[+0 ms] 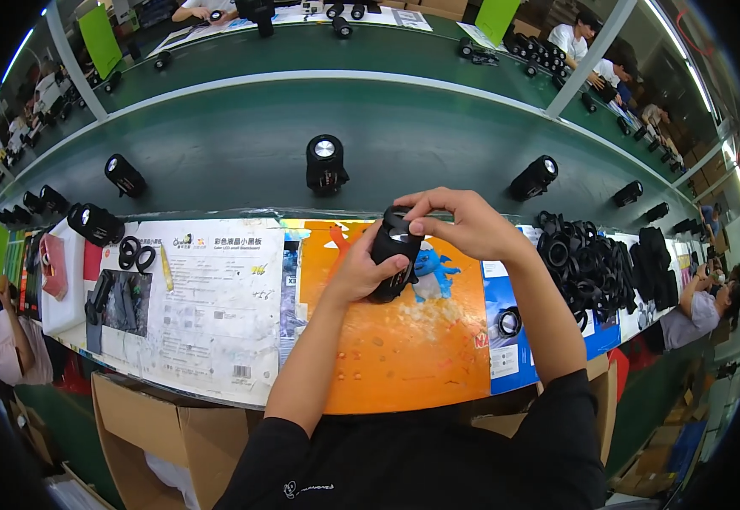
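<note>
My left hand (pixel 360 270) is wrapped round a black cylindrical speaker (pixel 391 246), which stands tilted over the orange sheet (pixel 387 357). Bent over its upper end, my right hand (pixel 465 225) pinches a black ring (pixel 399 221) with thumb and fingers. The ring lies at the speaker's top; whether it is fully seated I cannot tell. Part of the speaker is hidden by my fingers. A big heap of black rings (pixel 586 263) lies to the right of my right forearm, and a single ring (pixel 509 321) rests on the blue sheet.
Beyond the bench, a green conveyor belt (pixel 421 144) carries spaced black speakers (pixel 326 166). Two rings (pixel 137 254), a yellow marker (pixel 167 269) and a speaker (pixel 96 224) sit at left. Cardboard boxes (pixel 144 425) stand below the bench edge. Other people work across and on both sides.
</note>
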Tool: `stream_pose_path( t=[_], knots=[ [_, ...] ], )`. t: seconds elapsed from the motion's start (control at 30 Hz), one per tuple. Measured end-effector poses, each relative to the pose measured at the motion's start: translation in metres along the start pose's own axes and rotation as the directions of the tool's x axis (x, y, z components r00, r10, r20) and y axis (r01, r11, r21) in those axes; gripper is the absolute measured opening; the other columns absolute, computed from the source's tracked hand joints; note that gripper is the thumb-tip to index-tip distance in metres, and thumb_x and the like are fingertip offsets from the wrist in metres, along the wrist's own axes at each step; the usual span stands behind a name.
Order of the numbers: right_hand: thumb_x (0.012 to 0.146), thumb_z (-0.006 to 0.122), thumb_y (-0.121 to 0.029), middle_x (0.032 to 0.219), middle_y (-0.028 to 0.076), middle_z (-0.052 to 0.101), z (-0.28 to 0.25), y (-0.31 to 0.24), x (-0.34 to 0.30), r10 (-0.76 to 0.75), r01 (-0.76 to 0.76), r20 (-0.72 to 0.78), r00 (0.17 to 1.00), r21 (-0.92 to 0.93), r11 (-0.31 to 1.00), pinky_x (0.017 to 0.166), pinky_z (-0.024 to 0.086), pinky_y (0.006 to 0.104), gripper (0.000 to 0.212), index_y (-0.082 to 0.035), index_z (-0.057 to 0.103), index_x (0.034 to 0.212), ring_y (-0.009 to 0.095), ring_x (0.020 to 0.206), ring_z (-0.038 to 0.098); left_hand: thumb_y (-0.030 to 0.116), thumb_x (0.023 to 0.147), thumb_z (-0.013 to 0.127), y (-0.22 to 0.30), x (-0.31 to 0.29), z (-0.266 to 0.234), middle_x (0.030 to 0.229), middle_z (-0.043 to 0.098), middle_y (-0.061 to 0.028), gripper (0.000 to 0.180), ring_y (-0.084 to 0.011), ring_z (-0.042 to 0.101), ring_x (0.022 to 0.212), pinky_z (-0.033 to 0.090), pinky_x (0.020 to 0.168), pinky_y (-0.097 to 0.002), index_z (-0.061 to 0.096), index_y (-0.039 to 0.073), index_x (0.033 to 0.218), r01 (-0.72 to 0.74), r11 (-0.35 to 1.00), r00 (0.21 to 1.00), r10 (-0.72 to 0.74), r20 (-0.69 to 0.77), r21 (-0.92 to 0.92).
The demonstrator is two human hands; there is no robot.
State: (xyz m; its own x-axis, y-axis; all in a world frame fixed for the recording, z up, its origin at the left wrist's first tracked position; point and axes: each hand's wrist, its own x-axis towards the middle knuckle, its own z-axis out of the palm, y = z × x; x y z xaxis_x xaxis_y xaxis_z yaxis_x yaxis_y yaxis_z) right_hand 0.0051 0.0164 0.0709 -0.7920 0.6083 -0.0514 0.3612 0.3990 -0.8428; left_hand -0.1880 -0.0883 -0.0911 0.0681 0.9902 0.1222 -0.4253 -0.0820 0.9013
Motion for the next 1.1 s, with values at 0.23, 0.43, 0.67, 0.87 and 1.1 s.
stream_pose_path(
  t=[0.23,0.43,0.67,0.87,1.1],
  knots=[
    [0.101,0.083,-0.021,0.148,0.012,0.076,0.001,-0.013,0.000,0.016,0.007,0.099,0.995,-0.220,0.975,0.115,0.055,0.0452,0.019,-0.006,0.082,0.113,0.033,0.132,0.071,0.046,0.086,0.100,0.004,-0.002,-0.001,0.129,0.070,-0.0073,0.095,-0.0172,0.071,0.112,0.061,0.095,-0.0318,0.054,0.006,0.159,0.076,0.997,0.997,-0.075,-0.008,0.030],
    [0.098,0.080,-0.008,0.148,0.009,0.076,0.015,-0.002,-0.011,-0.140,0.146,0.042,0.989,-0.281,0.949,0.115,0.057,0.0455,0.042,-0.018,0.082,0.140,0.031,0.134,0.067,0.045,0.088,0.099,-0.001,0.001,-0.002,0.130,0.070,-0.0061,0.096,-0.0165,0.069,0.114,0.060,0.095,-0.0309,0.052,0.007,0.162,0.010,0.998,1.000,-0.010,0.005,0.056],
    [0.097,0.077,0.001,0.155,0.010,0.070,0.028,0.001,-0.017,-0.218,0.215,0.031,0.975,-0.362,0.907,0.110,0.061,0.0433,0.055,-0.023,0.079,0.146,0.033,0.132,0.064,0.038,0.093,0.095,0.002,-0.002,0.002,0.131,0.069,-0.0056,0.089,-0.0149,0.068,0.114,0.058,0.096,-0.0302,0.051,0.005,0.163,-0.006,0.997,1.000,0.008,-0.026,0.072],
    [0.095,0.074,0.006,0.158,0.012,0.067,0.014,-0.008,-0.014,-0.234,0.271,0.137,0.962,-0.446,0.853,0.108,0.063,0.0419,0.060,-0.022,0.078,0.148,0.034,0.133,0.063,0.037,0.092,0.094,0.000,0.000,0.004,0.131,0.069,-0.0065,0.088,-0.0155,0.067,0.116,0.058,0.097,-0.0305,0.051,0.004,0.162,-0.033,0.991,0.999,0.036,-0.026,0.126],
    [0.094,0.072,0.006,0.156,0.013,0.068,0.031,-0.006,-0.021,-0.287,0.303,0.109,0.952,-0.500,0.811,0.113,0.058,0.0450,0.060,-0.019,0.076,0.149,0.039,0.133,0.061,0.038,0.090,0.095,0.003,-0.002,0.001,0.132,0.069,-0.0072,0.087,-0.0163,0.067,0.115,0.057,0.098,-0.0317,0.053,0.004,0.159,-0.090,0.982,0.995,0.096,-0.028,0.168]
  ],
)
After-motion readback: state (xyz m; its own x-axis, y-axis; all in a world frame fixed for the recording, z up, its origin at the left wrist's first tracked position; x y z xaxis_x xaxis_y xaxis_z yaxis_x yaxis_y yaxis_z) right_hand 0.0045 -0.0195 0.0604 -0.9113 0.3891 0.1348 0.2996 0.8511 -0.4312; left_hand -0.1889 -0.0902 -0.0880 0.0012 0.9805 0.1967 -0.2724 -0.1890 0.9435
